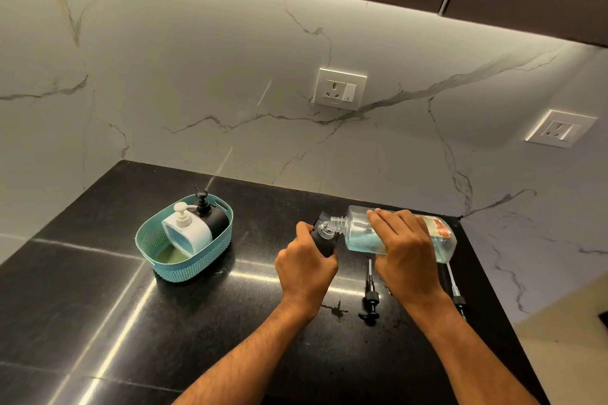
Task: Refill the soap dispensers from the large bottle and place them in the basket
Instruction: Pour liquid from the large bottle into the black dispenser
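Right of centre, the right hand (406, 251) grips the large clear plastic refill bottle (399, 233) tipped onto the black dispenser (324, 238) clasped in the left hand (304, 261); mouths apparently touching, so pour slowly.

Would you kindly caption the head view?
Right hand tips large bottle into black dispenser held by left hand.
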The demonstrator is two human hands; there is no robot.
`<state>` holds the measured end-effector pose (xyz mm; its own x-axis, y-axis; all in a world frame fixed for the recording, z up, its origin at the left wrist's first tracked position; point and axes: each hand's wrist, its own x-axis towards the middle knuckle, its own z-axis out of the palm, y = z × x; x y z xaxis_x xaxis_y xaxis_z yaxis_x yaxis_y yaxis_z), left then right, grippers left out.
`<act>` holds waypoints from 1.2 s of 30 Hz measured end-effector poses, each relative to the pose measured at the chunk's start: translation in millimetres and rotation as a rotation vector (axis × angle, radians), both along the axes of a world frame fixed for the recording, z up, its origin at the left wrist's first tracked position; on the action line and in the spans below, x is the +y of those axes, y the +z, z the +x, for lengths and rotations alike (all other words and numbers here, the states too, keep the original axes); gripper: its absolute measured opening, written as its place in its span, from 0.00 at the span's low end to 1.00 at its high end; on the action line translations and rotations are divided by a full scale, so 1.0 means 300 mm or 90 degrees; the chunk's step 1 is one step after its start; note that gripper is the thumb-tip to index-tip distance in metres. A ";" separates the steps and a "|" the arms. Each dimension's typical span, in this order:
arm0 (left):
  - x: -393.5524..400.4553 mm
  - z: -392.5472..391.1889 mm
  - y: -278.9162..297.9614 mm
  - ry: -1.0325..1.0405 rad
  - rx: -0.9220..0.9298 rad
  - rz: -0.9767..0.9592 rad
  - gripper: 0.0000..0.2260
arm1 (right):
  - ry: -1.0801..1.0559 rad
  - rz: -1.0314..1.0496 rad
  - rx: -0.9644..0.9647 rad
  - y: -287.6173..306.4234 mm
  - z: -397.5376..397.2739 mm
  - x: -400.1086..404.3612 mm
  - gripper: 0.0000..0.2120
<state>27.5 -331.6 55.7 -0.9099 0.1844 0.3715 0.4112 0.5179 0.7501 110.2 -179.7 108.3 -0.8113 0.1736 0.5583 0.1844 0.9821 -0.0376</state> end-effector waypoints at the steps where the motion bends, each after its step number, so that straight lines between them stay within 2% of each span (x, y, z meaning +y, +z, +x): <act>1: 0.000 0.000 0.000 0.000 0.000 0.001 0.21 | 0.001 0.000 0.002 0.001 -0.001 0.000 0.37; 36: -0.002 -0.016 -0.010 0.008 0.009 0.003 0.20 | 0.016 0.014 -0.006 0.004 -0.019 -0.002 0.35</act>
